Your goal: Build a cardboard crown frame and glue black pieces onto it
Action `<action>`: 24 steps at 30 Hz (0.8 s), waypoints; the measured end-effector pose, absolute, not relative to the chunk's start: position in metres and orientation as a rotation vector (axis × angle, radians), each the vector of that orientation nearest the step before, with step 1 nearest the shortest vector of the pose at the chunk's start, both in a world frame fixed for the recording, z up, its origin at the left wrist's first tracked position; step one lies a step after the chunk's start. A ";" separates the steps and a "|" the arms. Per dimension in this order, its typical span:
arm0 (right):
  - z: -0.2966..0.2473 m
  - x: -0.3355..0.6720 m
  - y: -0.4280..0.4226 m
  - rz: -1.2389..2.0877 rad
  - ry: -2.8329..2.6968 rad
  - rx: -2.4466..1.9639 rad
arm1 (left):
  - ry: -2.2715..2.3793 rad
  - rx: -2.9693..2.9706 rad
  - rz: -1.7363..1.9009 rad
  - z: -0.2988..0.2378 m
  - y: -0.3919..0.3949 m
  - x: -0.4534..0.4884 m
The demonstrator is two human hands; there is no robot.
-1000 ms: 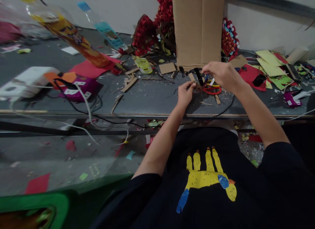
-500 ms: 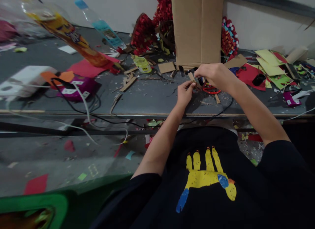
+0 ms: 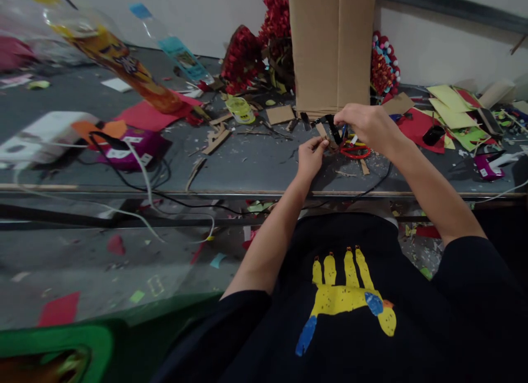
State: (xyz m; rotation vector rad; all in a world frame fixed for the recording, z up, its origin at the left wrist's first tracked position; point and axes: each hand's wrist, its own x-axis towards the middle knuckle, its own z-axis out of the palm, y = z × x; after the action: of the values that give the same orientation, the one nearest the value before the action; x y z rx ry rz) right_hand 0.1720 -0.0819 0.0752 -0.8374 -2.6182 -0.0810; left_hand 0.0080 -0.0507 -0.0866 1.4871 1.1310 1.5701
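Note:
In the head view my left hand [image 3: 311,156] is closed in a pinch on a small strip of brown cardboard [image 3: 321,131], just above the table. My right hand [image 3: 365,122] is beside it, fingertips pressed together on a thin black strip [image 3: 334,129] that looks like tape. The black strip runs down from those fingers to the cardboard piece; how it is fixed there is too small to tell. Under the right hand lies a red loop-shaped thing [image 3: 355,154], perhaps scissor handles, with yellow and blue bits near it.
A tall cardboard sheet [image 3: 334,53] stands against the wall behind my hands. Cardboard scraps [image 3: 280,114], a yellow-green tub [image 3: 240,110], bottles [image 3: 181,59], and a purple box [image 3: 134,146] with cables are to the left. Coloured paper [image 3: 451,105] lies right. A black cable [image 3: 223,211] hangs along the table edge.
My right hand has moved slightly up and to the right, and more of the black strip shows between it and the cardboard. My left hand has stayed nearly in place.

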 end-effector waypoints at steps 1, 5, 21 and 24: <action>0.076 0.173 -0.082 -0.075 -2.614 -0.838 | 1.132 1.486 1.569 -0.087 -0.051 0.008; 0.082 0.176 -0.087 -0.040 -2.569 -0.860 | 1.120 1.500 1.576 -0.088 -0.049 0.007; 0.067 0.178 -0.081 0.115 -2.372 -0.901 | 1.130 1.535 1.581 -0.089 -0.048 0.007; 0.069 0.181 -0.078 0.099 -2.320 -0.881 | 1.130 1.546 1.589 -0.088 -0.049 0.007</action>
State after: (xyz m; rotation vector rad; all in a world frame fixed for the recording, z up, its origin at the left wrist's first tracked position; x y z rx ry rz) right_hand 0.1810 -0.0781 0.0694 -0.8808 -2.3199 0.0988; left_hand 0.0066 -0.0489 -0.0883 1.5460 1.1303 1.5890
